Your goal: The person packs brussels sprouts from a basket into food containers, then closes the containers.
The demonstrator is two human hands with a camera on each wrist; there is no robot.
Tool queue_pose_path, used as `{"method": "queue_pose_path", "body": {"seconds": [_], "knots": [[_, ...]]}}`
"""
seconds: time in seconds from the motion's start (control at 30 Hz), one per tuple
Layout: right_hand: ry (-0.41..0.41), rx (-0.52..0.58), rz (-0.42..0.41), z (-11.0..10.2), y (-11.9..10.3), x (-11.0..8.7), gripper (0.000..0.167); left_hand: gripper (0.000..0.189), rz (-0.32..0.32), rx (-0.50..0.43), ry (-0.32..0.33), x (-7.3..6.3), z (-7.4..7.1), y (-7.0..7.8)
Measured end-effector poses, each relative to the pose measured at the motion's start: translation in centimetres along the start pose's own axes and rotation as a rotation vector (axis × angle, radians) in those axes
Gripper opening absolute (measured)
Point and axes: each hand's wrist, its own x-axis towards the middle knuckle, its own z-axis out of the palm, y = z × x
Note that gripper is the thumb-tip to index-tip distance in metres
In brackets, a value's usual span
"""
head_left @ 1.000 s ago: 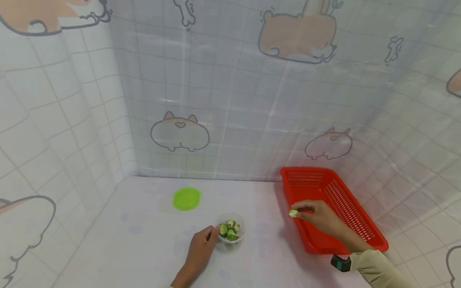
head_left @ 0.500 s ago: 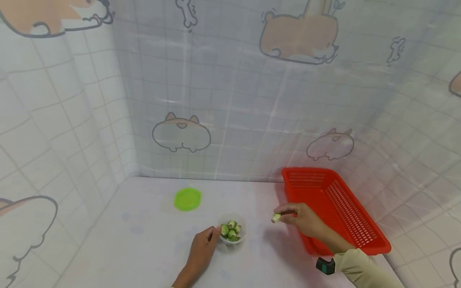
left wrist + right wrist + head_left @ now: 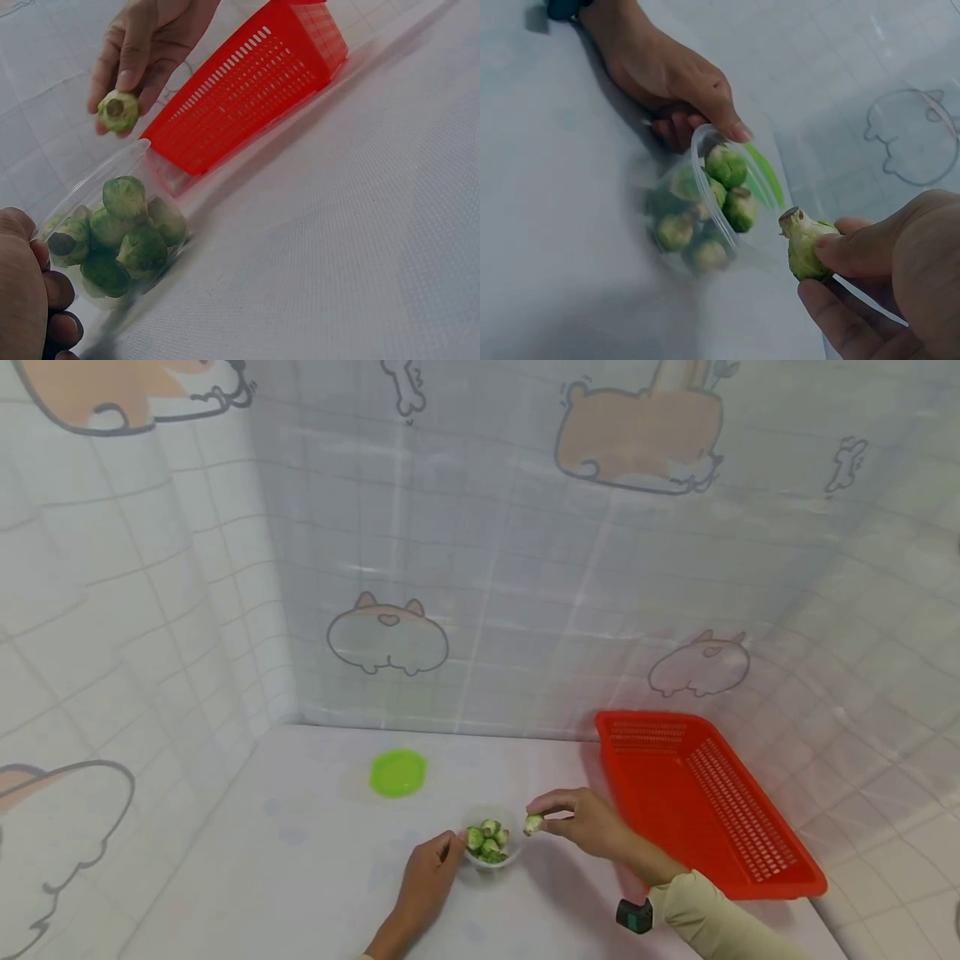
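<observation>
A clear plastic tub (image 3: pixel 513 852) stands on the table with several Brussels sprouts (image 3: pixel 126 217) inside. My left hand (image 3: pixel 429 875) grips the tub's rim at its left side, thumb over the edge, as the right wrist view shows. Just right of the tub, my right hand (image 3: pixel 588 822) pinches one Brussels sprout (image 3: pixel 808 247) between thumb and fingers, its cut stem (image 3: pixel 790 217) pointing toward the tub. This sprout is in the air, apart from the tub.
To the right stands a red perforated plastic basket (image 3: pixel 675 793), with no sprouts visible in it. A bright green lid (image 3: pixel 398 773) lies on the white table (image 3: pixel 315 877) behind the tub. Patterned sheeting (image 3: pixel 510 610) rises at the back and both sides.
My right hand has travelled left from above the red basket to beside the tub, carrying the sprout. The left hand keeps its hold on the tub's rim.
</observation>
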Motion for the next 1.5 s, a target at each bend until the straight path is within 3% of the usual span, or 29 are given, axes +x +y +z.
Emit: {"method": "queue_pose_path", "body": {"seconds": [0.17, 0.37, 0.6, 0.9, 1.23, 1.5], "knots": [[-0.025, -0.007, 0.017, 1.0, 0.0, 0.6, 0.025, 0.052, 0.014, -0.004, -0.011, -0.1, 0.2, 0.3], [-0.065, 0.003, -0.030, 2.1, 0.3, 1.3, 0.028, 0.051, 0.037, 0.009, -0.017, 0.0, 0.6, 0.3], [-0.120, -0.112, -0.137, 2.9, 0.5, 1.9, 0.030, 0.050, 0.050, 0.013, -0.014, 0.0, 0.7, 0.3], [-0.130, -0.167, -0.137, 3.3, 0.4, 1.9, 0.033, 0.049, 0.040, 0.008, -0.006, 0.0, 0.4, 0.6], [-0.101, -0.131, -0.117, 3.7, 0.8, 2.0, 0.030, 0.050, 0.013, 0.013, -0.015, 0.0, 0.1, 0.5], [0.005, -0.067, -0.099, 4.7, 1.8, 1.4, 0.032, 0.049, 0.002, 0.011, -0.014, 0.3, 0.2, 0.3]]}}
